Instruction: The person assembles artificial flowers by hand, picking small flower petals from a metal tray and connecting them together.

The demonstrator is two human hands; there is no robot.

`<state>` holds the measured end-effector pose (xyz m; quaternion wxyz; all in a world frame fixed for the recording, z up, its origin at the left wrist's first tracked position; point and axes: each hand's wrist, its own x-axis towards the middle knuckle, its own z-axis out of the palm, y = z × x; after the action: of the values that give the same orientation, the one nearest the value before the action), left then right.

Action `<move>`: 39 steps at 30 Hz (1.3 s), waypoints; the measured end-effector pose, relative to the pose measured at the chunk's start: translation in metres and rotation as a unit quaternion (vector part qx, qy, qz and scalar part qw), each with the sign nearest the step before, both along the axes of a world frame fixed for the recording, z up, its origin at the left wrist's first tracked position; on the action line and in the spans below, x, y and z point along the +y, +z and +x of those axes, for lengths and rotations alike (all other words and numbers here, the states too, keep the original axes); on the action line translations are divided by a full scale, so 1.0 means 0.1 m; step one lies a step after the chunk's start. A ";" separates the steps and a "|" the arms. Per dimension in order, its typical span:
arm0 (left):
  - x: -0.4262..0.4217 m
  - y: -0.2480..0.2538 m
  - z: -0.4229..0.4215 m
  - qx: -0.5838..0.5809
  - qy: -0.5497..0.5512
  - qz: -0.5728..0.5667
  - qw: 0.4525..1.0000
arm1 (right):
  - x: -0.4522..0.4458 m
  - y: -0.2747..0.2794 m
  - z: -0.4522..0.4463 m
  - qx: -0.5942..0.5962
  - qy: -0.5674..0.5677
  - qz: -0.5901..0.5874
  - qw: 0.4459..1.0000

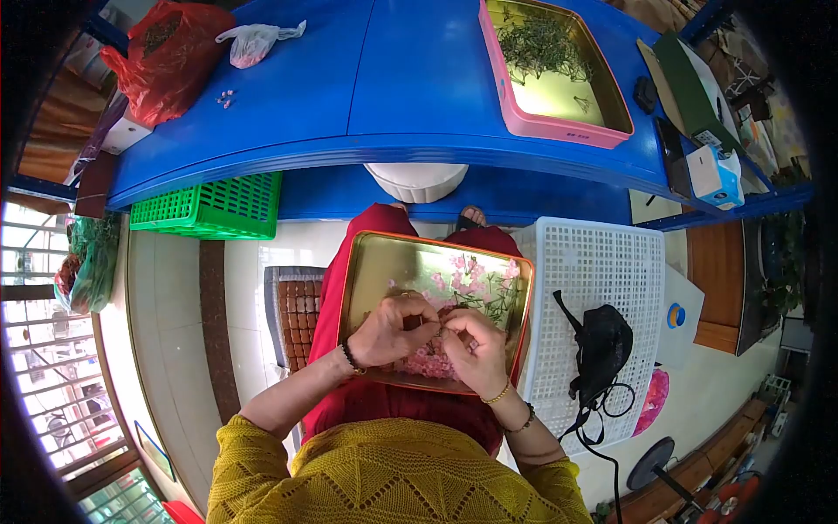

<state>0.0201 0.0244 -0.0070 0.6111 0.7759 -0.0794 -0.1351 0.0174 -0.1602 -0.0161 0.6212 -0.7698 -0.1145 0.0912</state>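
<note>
A rectangular tray [371,262] with a gold inside and an orange-red rim rests on my lap. Pink flowers with green stems [471,275] lie in its upper right part, and a pile of small pink blossoms [429,362] is near its lower edge. My left hand [397,330] and my right hand [474,349] meet over the tray, both with fingers pinched together. Whatever is between the fingertips is too small to make out.
On the blue table [419,79] are a pink tray of green stems [559,131], a red bag [170,70] and a small white bag [253,44]. A green crate [209,210] sits beneath; a white crate [559,306] with a black bag [602,345] stands right.
</note>
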 end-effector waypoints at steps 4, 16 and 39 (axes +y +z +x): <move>0.05 0.12 0.00 0.120 0.011 -0.049 0.991 | 0.02 0.01 0.00 -0.009 0.019 0.007 1.000; 0.09 0.10 0.04 -0.087 -0.076 0.044 0.992 | 0.04 0.00 0.00 -0.074 0.061 -0.037 0.995; 0.04 -0.11 0.19 -0.198 -0.087 0.393 0.894 | 0.02 0.01 0.03 -0.090 -0.012 -0.066 0.994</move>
<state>0.0390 0.0282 -0.0181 0.2143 0.9533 -0.2066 -0.0519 0.0199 -0.1577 -0.0149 0.5574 -0.8155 -0.1546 0.0216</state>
